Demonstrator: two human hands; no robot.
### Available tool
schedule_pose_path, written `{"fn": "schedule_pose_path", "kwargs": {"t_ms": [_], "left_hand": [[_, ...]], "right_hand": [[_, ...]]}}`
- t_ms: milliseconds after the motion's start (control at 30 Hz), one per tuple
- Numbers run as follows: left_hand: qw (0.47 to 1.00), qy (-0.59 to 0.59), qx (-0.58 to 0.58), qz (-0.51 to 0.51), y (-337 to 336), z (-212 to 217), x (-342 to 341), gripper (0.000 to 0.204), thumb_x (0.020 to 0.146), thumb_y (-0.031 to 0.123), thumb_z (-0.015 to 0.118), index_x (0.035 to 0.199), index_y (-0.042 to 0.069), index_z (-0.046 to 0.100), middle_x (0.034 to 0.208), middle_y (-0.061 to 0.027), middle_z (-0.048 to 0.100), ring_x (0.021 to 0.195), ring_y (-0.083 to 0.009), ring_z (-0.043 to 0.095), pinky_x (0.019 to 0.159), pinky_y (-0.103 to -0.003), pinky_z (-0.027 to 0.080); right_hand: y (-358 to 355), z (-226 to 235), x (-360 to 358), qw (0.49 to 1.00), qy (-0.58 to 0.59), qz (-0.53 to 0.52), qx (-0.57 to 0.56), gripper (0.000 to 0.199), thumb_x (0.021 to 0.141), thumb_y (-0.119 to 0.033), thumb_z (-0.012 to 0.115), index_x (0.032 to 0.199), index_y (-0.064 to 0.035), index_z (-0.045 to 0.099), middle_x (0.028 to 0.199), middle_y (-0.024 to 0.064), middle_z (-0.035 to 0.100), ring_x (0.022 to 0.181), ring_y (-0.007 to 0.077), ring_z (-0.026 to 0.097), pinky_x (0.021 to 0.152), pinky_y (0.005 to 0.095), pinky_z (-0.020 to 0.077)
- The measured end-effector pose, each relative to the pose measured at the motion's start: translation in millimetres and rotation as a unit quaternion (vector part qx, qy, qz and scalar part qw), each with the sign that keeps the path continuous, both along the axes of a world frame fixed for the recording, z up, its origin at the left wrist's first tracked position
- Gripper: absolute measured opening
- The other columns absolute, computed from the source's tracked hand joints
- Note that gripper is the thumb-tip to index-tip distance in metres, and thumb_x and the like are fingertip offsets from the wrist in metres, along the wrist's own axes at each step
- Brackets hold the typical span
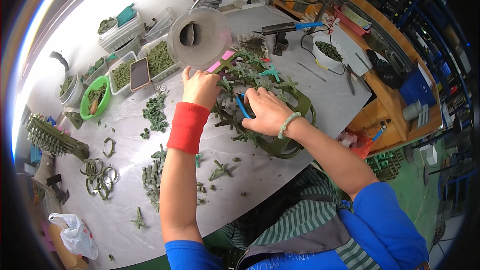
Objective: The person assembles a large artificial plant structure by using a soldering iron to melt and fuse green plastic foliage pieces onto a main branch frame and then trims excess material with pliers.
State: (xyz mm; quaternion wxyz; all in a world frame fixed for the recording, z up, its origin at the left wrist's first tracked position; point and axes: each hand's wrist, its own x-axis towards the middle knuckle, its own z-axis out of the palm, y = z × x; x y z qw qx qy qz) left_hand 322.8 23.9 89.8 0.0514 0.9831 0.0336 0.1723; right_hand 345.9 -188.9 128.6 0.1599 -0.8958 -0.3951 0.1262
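Observation:
A dark green frame (302,105) with rounded bars lies on the grey table, and many green cross-shaped pieces (245,73) are clustered on and around it. My left hand (201,89), with a red wristband above it, is closed at the cluster's left edge; its fingertips touch the green pieces, and what they pinch is hidden. Lower right of it, my right hand (267,113) curls around a blue-handled tool (243,106). The tool's working end is lost among the green pieces. One brighter green cross (270,73) sits just beyond my right hand.
A clear extraction hood (200,37) hangs beyond my left hand. Plastic tubs (121,76) of green pellets, a phone (140,74) and a green basket (95,97) stand left. Loose green pieces (156,112) lie nearer. Right are a blue-handled soldering iron (285,28), a white bowl (329,52) and pliers (351,79).

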Motion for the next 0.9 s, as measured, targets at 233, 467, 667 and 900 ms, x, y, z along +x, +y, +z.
{"fn": "schedule_pose_path", "kwargs": {"t_ms": [233,467,667,900], "left_hand": [[0.995,0.087,0.042,0.024,-7.4,5.9,9.2,0.017,0.084,0.020,0.069,0.100,0.016,0.075,0.095,-0.0044,0.072,0.102,-0.0251,0.064,0.112,-0.059,0.025],[0.996,0.074,0.046,0.023,-7.3,4.7,8.2,0.017,0.086,0.021,0.068,0.102,0.016,0.075,0.094,-0.0042,0.072,0.103,-0.0261,0.064,0.112,-0.060,0.026],[0.997,0.066,0.041,0.029,-7.0,2.7,6.1,0.017,0.086,0.020,0.069,0.102,0.015,0.074,0.096,-0.0041,0.072,0.105,-0.0262,0.064,0.113,-0.060,0.025],[0.998,0.052,0.031,0.029,-8.2,6.2,-1.3,0.018,0.085,0.019,0.070,0.102,0.013,0.074,0.098,-0.0052,0.072,0.106,-0.0266,0.063,0.113,-0.060,0.024]], "right_hand": [[-1.4,13.0,-5.3,0.993,0.111,-0.019,-0.024,0.062,0.075,-0.038,0.070,0.118,0.0034,0.051,0.122,0.0282,0.053,0.116,0.0425,0.054,0.100,0.0444,0.0454],[-3.6,-1.2,-1.2,0.998,0.057,-0.034,0.000,0.077,0.070,-0.042,0.073,0.125,0.0050,0.047,0.122,0.0266,0.054,0.117,0.0402,0.054,0.102,0.0422,0.0450],[-0.4,-6.8,0.9,0.997,0.052,-0.046,0.030,0.085,0.068,-0.044,0.076,0.129,0.0060,0.043,0.126,0.0286,0.052,0.120,0.0405,0.052,0.103,0.0419,0.0441],[7.6,-7.6,-2.4,0.998,0.034,-0.057,0.019,0.090,0.069,-0.046,0.078,0.131,0.0073,0.040,0.128,0.0301,0.051,0.122,0.0412,0.051,0.104,0.0431,0.0446]]}}
